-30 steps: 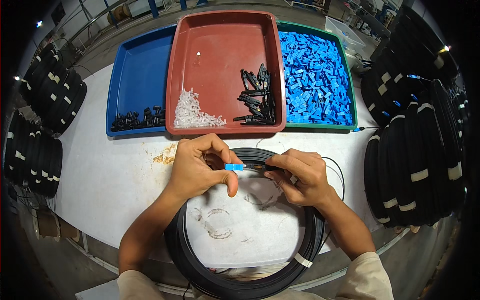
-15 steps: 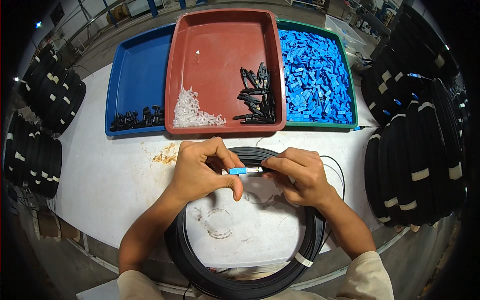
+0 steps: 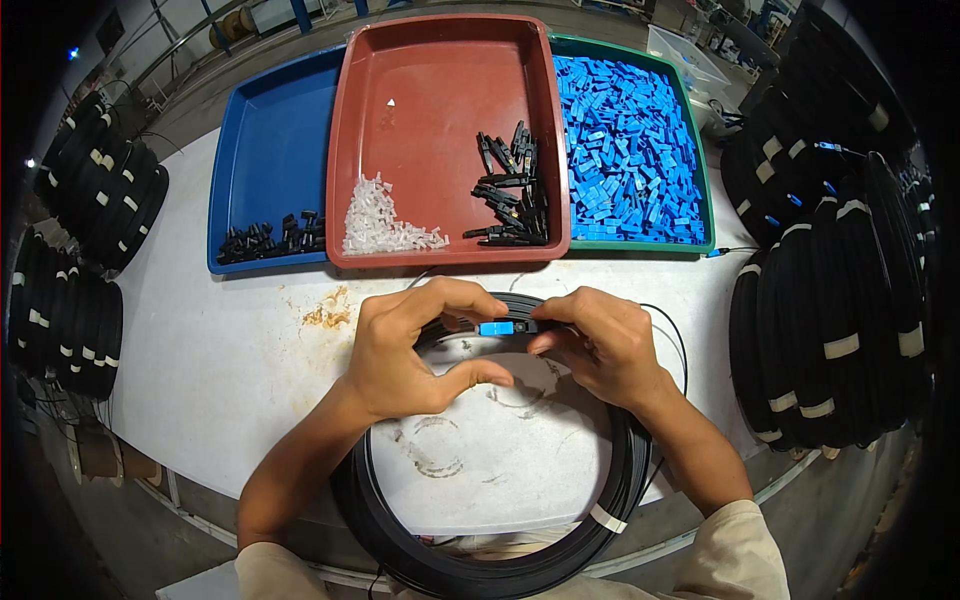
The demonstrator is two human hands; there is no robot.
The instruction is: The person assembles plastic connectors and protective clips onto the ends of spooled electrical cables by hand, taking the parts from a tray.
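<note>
Between my hands, above the far side of a coil of black cable (image 3: pixel 345 490), is a fibre connector (image 3: pixel 496 328) with a blue housing and a black rear end. My right hand (image 3: pixel 605 340) pinches the black rear end between thumb and fingers. My left hand (image 3: pixel 410 345) is at the blue end, its thumb spread well away from its curled fingers. The index fingertip lies close above the blue housing; whether it touches is unclear. The coil rests partly on the white table (image 3: pixel 200 350), one pale tape band (image 3: pixel 607 519) around it near me.
Behind the coil, a red tray (image 3: pixel 440 90) holds clear sleeves (image 3: pixel 380 225) and black connector parts (image 3: pixel 515 190). A blue tray (image 3: pixel 275 130) with black pieces (image 3: pixel 270 238) stands left, a green tray (image 3: pixel 708 215) of blue housings (image 3: pixel 630 150) right. Taped cable coils (image 3: pixel 830 330) rise at both sides.
The blue housing now sits up against the black rear end, covering the pale connector body that showed before. My left thumb has come away from it, and the connector has shifted slightly right and up.
</note>
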